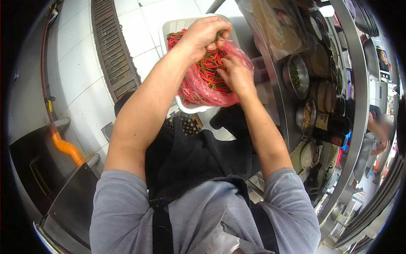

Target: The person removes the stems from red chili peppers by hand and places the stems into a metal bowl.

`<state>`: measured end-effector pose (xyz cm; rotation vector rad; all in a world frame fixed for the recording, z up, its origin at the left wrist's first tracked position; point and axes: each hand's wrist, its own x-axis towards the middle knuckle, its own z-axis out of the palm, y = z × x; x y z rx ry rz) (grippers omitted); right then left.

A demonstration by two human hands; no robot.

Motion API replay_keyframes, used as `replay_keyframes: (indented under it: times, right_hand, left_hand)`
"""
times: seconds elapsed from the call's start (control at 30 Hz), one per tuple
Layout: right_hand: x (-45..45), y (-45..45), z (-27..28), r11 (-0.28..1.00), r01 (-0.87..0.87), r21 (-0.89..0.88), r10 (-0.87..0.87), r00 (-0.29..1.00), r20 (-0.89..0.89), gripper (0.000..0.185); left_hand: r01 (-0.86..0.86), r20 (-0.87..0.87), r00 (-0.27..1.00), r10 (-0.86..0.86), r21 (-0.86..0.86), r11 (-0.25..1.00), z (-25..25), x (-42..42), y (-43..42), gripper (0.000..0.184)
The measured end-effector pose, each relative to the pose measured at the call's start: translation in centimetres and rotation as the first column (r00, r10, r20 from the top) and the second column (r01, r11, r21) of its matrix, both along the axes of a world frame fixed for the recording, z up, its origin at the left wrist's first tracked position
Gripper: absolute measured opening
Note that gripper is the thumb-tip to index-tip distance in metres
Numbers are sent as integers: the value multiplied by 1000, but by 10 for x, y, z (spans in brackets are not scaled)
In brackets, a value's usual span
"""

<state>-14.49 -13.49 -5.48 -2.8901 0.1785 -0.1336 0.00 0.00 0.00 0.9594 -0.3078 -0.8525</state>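
Chillies heaped in a pink bag and basket
Light, smooth and easily bruised, they are probably best taken by one end; something green seems pinched in the left hand, while the right hand is spread over them.

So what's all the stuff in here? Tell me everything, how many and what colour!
Basket: one, white, top middle
Plastic bag: one, pink, in the basket
Chillies: too many to count, red and green, in the basket
Drain grate: one, brown, left of the basket
Floor tiles: many, white, around the grate
Pipe: one, orange, far left
Shelf unit: one, grey, right side
Metal bowls: at least two, silver, on the shelf unit
Other person: one, colours unclear, far right
Apron: one, black, lower middle
Shirt: one, grey, bottom
Left hand: one, bare, over the basket
Right hand: one, bare, touching the chillies
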Motion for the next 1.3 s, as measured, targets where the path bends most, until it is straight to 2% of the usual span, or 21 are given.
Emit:
replay_keyframes:
  times: [0.07, 0.1, 0.17, 0.23, 0.3, 0.33, 0.37, 0.43, 0.47, 0.5, 0.53, 0.57, 0.6, 0.63, 0.7, 0.73, 0.87, 0.93, 1.03, 1.23, 1.3]
  right_hand:
    - [12, 4, -26, 994, -61, -92, 62, 998, 9, 27]
    - [9, -1, -24, 990, -78, -115, 73, 996, -52, 27]
    - [26, 2, -31, 971, -48, -233, -36, 938, -345, 21]
    - [28, -2, -32, 978, -51, -203, -16, 949, -315, 18]
    - [18, -12, -25, 991, -50, -123, 20, 973, -230, 16]
    - [10, -17, -21, 998, -25, -51, 19, 994, -112, 14]
    - [3, -22, -18, 998, -20, -56, 14, 994, -108, 14]
    - [-7, -23, -2, 970, 185, 159, -177, 982, -65, 14]
    - [-14, -20, 8, 946, 224, 235, -222, 974, -34, 13]
    - [-19, -19, 13, 945, 230, 231, -230, 973, -25, 13]
    - [-23, -20, 17, 800, 351, 486, -318, 936, -151, 14]
    - [-27, -21, 21, 573, 454, 682, -356, 888, -292, 18]
    - [-34, -24, 15, 461, 350, 815, -330, 921, -209, 20]
    - [-37, -21, 19, 465, 341, 817, -334, 922, -195, 20]
    - [-43, -12, 26, 136, 274, 952, -448, 874, -188, 14]
    - [-46, -11, 29, 109, 238, 965, -441, 882, -167, 14]
    - [-53, 3, 46, 113, 220, 969, -469, 872, -143, 14]
    - [-57, 5, 47, 145, 227, 963, -461, 877, -137, 13]
    - [-62, 5, 47, 181, 260, 948, -441, 883, -158, 13]
    - [-59, 4, 41, 172, 268, 948, -456, 875, -164, 11]
    - [-55, 5, 41, 198, 240, 950, -477, 871, -121, 12]
  left_hand:
    - [19, 39, 999, -19, 5, 1000, 0, -1, 1, 12]
    - [7, -20, 1000, -7, -23, 1000, -6, -6, 0, 12]
    - [-6, 7, 1000, 6, -12, 1000, -2, 2, 6, 11]
    - [-13, 7, 1000, 13, 2, 1000, 0, 7, 13, 11]
    - [-16, 22, 1000, 16, 15, 1000, 1, 9, 13, 11]
    - [-13, 25, 1000, 13, 10, 1000, 1, 10, 12, 11]
    - [-21, 44, 999, 19, 33, 999, 1, 9, 11, 11]
    - [-23, 68, 997, 20, 50, 998, -1, 9, 7, 11]
    - [-5, 101, 995, -5, 103, 995, -4, 9, 5, 10]
    - [11, 134, 990, -32, 155, 988, -6, 7, 2, 9]
    - [18, 144, 989, -40, 150, 989, -8, 4, -1, 9]
    - [52, 163, 983, -87, 208, 977, -9, 0, -3, 9]
    - [81, 182, 974, -132, 265, 961, -12, -3, -5, 9]
    - [81, 195, 972, -134, 259, 962, -20, -7, -9, 9]
    - [207, 220, 929, -296, 352, 913, -29, -15, -15, 10]
    - [259, 217, 904, -368, 408, 876, -31, -19, -15, 10]
    - [406, 120, 865, -487, 401, 821, -31, -38, -17, 13]
    - [449, 18, 887, -461, 193, 872, -32, -47, -19, 13]
    - [369, 78, 915, -395, 227, 901, -35, -53, -22, 14]
    - [360, 177, 899, -401, 225, 906, -31, -57, -20, 19]
    - [351, 143, 912, -383, 207, 913, -35, -53, -21, 19]
